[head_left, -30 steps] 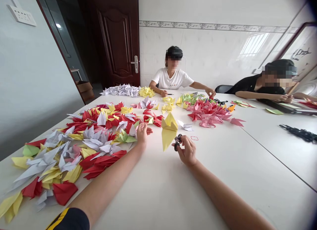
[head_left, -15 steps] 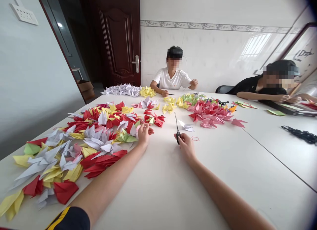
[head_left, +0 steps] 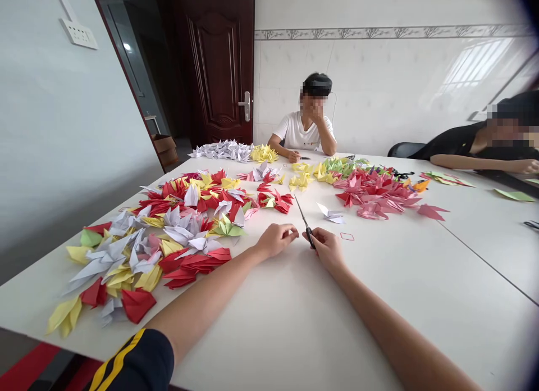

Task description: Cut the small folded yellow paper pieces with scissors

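Left hand: your left hand [head_left: 275, 239] is just above or on the table [head_left: 295, 318], fingers loosely curled and nothing visible in them; you cannot tell from here whether the fingertips meet.
Right hand: your right hand [head_left: 330, 248] has its fingers closed around the dark handles of the scissors [head_left: 309, 231], just beside your left fingertips.
Scissors: the blades point away from you, looking drawn together, with no paper between them.
Mixed heap: on your left, the mixed heap [head_left: 191, 264] of red, white, yellow and green shapes is already folded, but its colours look unsorted.
Grouped heaps: ahead of you, the white heap [head_left: 223, 150] touches or nearly touches the yellow cluster [head_left: 264, 153]; the pink heap [head_left: 374, 191] lies to the right, beside green pieces [head_left: 337, 165]. These look largely grouped by colour.
Single piece: one white folded piece [head_left: 331, 214] lies apart, beyond your right hand, near a red outline [head_left: 347, 236] on the table.
Flat paper: the coloured sheets [head_left: 448, 178] and a green sheet [head_left: 514, 195] look unfolded, near the person in black [head_left: 458, 144].
Containers: you have paper lying directly on the table; a cardboard box [head_left: 165, 149] stands past the doorway, its contents not readable.
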{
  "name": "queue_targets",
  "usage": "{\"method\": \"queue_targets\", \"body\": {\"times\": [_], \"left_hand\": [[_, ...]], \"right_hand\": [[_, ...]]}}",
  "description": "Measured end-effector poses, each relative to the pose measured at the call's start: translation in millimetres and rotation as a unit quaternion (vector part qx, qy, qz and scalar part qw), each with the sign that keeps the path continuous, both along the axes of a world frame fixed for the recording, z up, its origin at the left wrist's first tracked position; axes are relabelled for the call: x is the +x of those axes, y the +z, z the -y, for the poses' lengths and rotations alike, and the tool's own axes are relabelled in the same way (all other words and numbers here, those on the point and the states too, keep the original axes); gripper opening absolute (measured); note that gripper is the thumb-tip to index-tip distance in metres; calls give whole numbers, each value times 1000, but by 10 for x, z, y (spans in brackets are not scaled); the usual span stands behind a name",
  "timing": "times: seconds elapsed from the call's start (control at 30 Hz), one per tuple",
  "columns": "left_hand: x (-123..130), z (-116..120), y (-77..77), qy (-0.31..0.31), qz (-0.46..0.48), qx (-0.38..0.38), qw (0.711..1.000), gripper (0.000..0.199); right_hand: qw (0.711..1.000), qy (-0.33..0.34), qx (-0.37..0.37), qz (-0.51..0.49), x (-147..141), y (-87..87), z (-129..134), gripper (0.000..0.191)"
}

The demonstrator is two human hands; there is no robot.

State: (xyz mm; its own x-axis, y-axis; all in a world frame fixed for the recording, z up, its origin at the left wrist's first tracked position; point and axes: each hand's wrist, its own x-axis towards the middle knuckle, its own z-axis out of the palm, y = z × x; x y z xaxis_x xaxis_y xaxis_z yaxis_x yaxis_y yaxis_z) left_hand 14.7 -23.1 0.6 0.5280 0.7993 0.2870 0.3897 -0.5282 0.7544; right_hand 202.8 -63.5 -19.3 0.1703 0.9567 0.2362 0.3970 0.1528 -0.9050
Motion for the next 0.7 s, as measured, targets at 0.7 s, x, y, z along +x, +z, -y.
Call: {"method": "queue_targets", "body": {"times": [0.7], "left_hand": [[-1669,35,1341,245,-418,-51,873,10]], "right_hand": [[1000,-7,20,-17,24,-22,-33,47]]}}
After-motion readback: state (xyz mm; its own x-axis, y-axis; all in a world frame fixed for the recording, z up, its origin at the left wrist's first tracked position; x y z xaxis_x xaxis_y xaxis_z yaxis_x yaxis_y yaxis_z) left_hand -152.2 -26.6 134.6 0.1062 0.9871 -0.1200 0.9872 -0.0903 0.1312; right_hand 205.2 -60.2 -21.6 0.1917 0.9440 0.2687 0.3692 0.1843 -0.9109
